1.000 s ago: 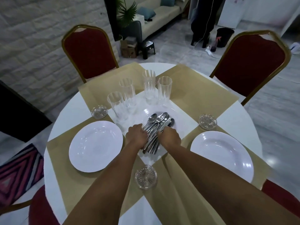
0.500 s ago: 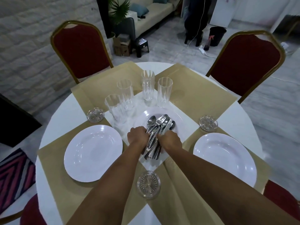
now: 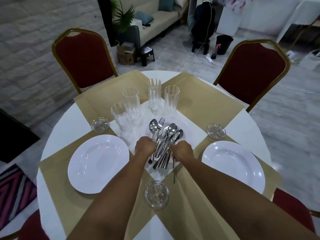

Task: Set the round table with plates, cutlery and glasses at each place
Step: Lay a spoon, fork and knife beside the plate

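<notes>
Plates lie at two places, glasses stand bunched mid-table, and left hand and right hand both grip the cutlery bundle, none laid yet.

Left hand and right hand hide their fingertips among the cutlery. The edge cuts off the chair at seven o'clock and the chair at four o'clock.

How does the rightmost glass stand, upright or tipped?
Upright: the glass stands on its base, open rim up, beside three others.
</notes>
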Tool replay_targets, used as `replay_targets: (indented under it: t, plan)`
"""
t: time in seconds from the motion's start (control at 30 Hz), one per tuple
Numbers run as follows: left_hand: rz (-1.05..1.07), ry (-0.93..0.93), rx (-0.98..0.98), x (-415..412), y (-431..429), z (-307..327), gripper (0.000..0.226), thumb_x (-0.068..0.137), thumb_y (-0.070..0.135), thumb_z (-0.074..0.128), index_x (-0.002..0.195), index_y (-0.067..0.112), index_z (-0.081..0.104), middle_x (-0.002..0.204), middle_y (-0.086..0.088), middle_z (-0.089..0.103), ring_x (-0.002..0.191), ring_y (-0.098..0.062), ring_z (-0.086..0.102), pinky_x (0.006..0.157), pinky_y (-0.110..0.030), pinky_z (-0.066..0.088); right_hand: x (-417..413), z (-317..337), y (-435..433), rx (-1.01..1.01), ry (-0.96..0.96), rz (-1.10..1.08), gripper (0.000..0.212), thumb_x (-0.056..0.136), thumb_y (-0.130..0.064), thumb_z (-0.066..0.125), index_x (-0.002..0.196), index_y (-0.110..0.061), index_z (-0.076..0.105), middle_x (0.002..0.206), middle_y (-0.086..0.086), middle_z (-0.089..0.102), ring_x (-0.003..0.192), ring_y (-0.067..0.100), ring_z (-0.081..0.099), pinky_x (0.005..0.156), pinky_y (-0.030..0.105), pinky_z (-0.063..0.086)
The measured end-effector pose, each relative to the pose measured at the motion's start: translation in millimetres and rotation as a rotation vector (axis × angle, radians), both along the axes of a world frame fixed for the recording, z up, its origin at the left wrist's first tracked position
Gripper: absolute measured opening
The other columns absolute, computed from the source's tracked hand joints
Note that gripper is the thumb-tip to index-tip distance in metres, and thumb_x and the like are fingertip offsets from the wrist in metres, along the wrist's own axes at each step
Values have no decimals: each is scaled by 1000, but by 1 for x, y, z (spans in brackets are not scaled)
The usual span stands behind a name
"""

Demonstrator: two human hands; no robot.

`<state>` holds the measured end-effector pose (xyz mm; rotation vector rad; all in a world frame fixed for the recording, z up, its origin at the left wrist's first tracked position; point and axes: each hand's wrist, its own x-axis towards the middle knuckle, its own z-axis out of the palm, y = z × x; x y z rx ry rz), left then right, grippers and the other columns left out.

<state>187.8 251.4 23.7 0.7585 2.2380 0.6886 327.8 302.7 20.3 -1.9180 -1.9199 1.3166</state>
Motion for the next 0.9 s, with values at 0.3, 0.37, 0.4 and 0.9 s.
replay_targets:
  t: [0.3, 0.37, 0.4, 0.9]
  plan:
    - [148, -315, 169, 25, -29, 6, 17, 86, 17, 70, 78, 2, 65, 64, -12, 59, 47, -19, 47, 46, -24, 36, 21, 16, -9, 1, 32, 53, 18, 88, -13, 51, 82, -5, 65, 97, 15, 73, 93, 30, 68, 65, 27, 48]
    - [179, -324, 189, 36, -37, 8, 17, 84, 16, 72, 75, 4, 64, 65, -10, 61, 51, -19, 52, 50, -25, 42, 28, 17, -11, -9, 35, 75, 15, 89, -8, 53, 83, -3, 65, 101, 18, 71, 95, 30, 67, 64, 26, 48]
    - [190, -319, 194, 42, -41, 8, 19, 84, 16, 73, 71, 6, 63, 62, -9, 60, 51, -19, 52, 50, -24, 43, 33, 17, -12, -25, 36, 85, 14, 90, -9, 53, 84, -4, 65, 103, 18, 71, 93, 27, 66, 71, 28, 51]
    - [481, -382, 261, 181, -114, -3, 11, 80, 12, 75, 85, 3, 70, 79, -10, 67, 68, -18, 60, 61, -24, 48, 141, 21, -43, 76, -33, 479, 15, 86, -3, 58, 95, -1, 70, 99, 13, 68, 94, 30, 63, 70, 26, 41]
